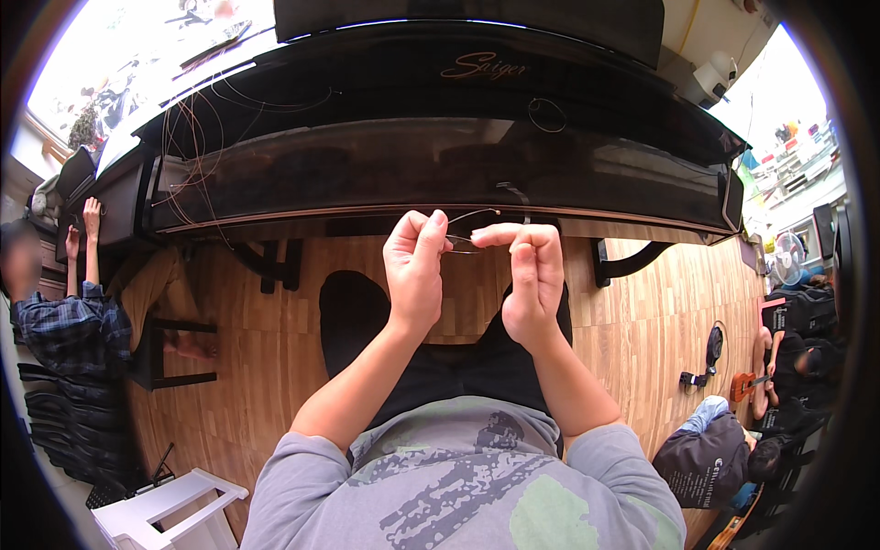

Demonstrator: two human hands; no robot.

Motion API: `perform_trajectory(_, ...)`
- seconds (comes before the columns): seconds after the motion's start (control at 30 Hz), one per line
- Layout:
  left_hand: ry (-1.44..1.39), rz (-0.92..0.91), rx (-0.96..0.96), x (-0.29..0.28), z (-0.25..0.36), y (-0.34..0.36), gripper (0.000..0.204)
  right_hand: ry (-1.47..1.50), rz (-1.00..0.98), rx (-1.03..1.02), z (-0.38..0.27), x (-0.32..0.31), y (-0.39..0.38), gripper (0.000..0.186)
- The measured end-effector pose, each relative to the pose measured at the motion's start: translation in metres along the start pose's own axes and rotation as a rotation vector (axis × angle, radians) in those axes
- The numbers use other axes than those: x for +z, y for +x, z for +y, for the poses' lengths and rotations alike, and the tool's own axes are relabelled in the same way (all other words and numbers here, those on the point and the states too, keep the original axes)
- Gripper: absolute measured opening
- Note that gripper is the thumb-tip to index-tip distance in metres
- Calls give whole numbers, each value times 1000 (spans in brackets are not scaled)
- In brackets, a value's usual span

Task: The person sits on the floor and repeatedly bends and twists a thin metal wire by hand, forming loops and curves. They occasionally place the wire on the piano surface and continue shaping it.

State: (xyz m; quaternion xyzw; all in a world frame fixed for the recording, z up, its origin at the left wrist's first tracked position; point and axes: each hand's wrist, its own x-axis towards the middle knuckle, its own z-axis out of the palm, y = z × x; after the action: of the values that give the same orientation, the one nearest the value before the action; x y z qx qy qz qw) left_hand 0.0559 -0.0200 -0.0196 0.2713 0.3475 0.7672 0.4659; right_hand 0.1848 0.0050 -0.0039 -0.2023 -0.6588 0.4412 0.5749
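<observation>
Both my hands are raised over my lap, in front of the piano's front edge. My left hand point(417, 270) is closed, its thumb and fingers pinching a thin coiled metal string point(463, 251). One end of the string sticks out to the upper right, with a small bright tip. My right hand point(532, 280) faces it, index finger stretched left to the string's loop, thumb pressed against the curled fingers. The small contact between finger and string is hard to make out. A second coiled string point(548, 115) lies on the glossy black piano point(385, 170).
Loose copper-coloured strings point(194, 137) sprawl over the piano's left end. A dark strip point(519, 193) lies near its front edge. At the left a person in a plaid shirt point(69, 325) sits at another keyboard. On the right, people sit with a small ukulele-like instrument point(742, 386). A white frame point(170, 509) stands lower left.
</observation>
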Motion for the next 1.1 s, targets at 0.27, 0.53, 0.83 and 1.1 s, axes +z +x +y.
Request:
perform_trajectory(0.27,53,-157,-138,-1,-4,-11,26,64,43,137,-4,5,5,12)
perform_trajectory(0.53,349,-353,153,-15,23,-3,27,210,19,244,-6,-3,12,12)
perform_trajectory(0.83,937,-632,662,-16,40,10,42,449,3,407,-12,-3,18,11)
perform_trajectory(1.1,850,-553,466,-13,34,8,22,467,22,403,-14,-4,19,10)
